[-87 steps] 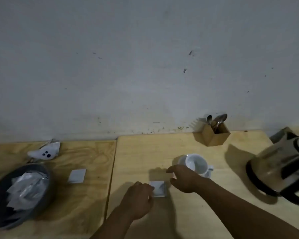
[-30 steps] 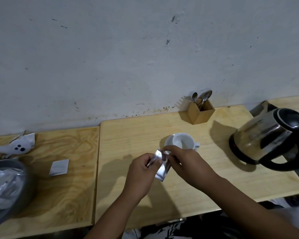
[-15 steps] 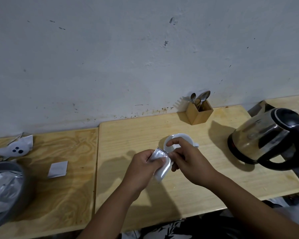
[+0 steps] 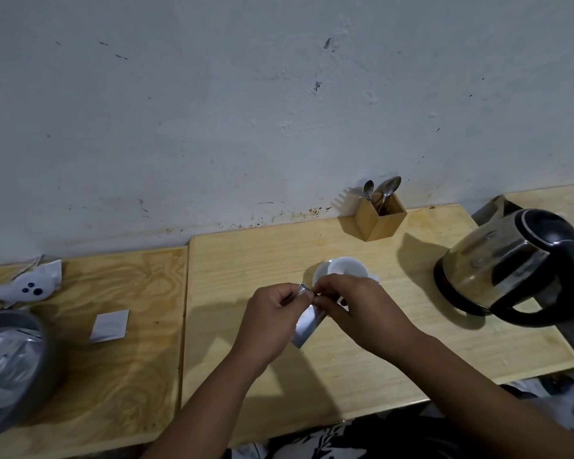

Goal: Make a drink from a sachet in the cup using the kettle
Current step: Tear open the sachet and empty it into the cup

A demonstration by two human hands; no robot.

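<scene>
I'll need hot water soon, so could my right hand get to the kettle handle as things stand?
Probably yes: bare tabletop lies between the right hand and the kettle, but that hand is pinching the sachet.

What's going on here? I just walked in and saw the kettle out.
A person is pinching the top edge of a small silvery foil sachet between the left hand and the right hand, apparently tearing it open. It hangs just in front of the white ceramic cup on the light wooden table. The steel kettle with a black handle stands untouched to the right.
</scene>
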